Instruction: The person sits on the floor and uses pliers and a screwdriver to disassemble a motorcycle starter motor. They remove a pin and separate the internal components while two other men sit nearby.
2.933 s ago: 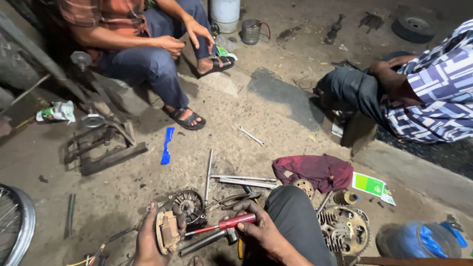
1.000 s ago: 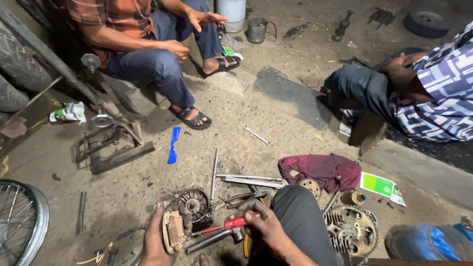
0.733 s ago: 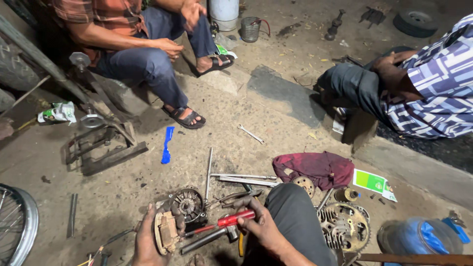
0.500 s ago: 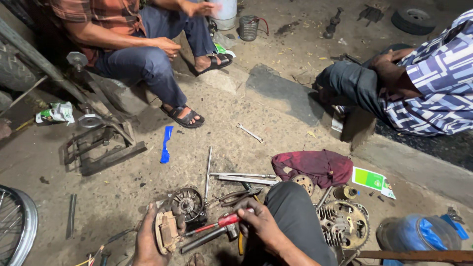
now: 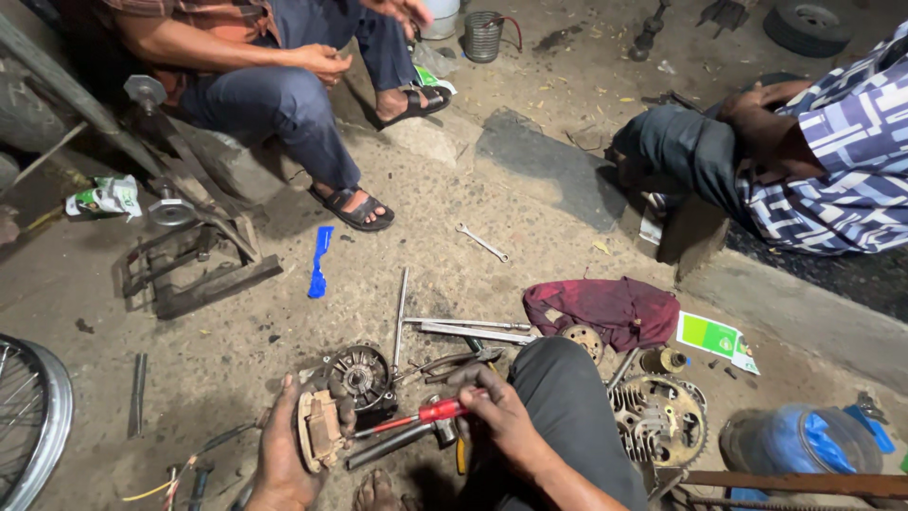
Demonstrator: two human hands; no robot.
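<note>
My left hand [image 5: 284, 449] grips a small tan, grimy motor part [image 5: 319, 431] low in the head view, just below a round dark engine part [image 5: 359, 376] lying on the ground. My right hand [image 5: 497, 412] holds a red-handled screwdriver [image 5: 421, 414], whose shaft points left to the tan part. My dark trouser knee [image 5: 567, 397] rises beside the right hand, and my bare toes [image 5: 376, 492] show at the bottom edge.
Metal rods [image 5: 400, 317], a spanner [image 5: 480, 242], a maroon rag [image 5: 605, 308], a finned engine cover [image 5: 657, 421], a blue strip [image 5: 320, 262] and a green card [image 5: 714, 336] lie on the concrete. Two seated persons [image 5: 274, 85] [image 5: 804, 161] are opposite. A wheel rim [image 5: 33, 416] is at left.
My hands and the tools stay in nearly the same pose. The camera view shifts slightly, and the person at top moves their hands.
</note>
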